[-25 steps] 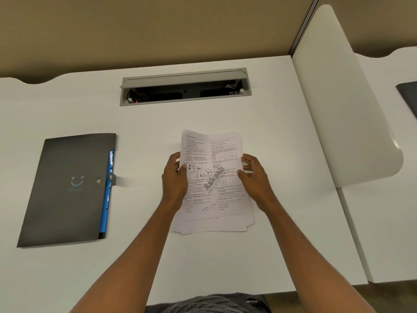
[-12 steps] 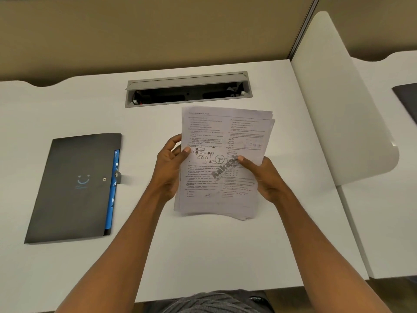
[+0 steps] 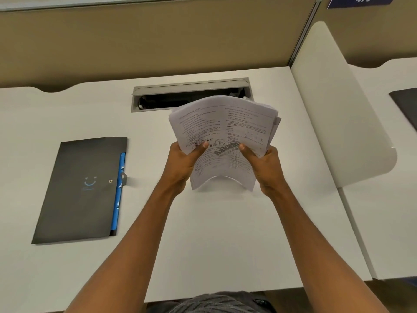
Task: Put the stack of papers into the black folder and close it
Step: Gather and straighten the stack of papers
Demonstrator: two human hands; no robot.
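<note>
Head view: I've got both hands clamped on one stack of papers (image 3: 223, 141), left hand (image 3: 184, 164) and right hand (image 3: 265, 167) pinching its side edges, thumbs on top, above the counter (image 3: 214, 233). It's light, floppy, bowing upward, sheets fanning at the far right, so gripping the long edges looks best. One black folder (image 3: 81, 190) lies shut, well apart at the left.

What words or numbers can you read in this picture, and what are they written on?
"Aakash": big grey slanted watermark on the top sheet of the stack of papers, partly hidden by the thumbs.
"476", perhaps: white digits on the blue sign, cut off by the top edge.
Small print on the papers: too small to read.
Pale blue line under the smiley on the black folder: too blurred to read.
</note>
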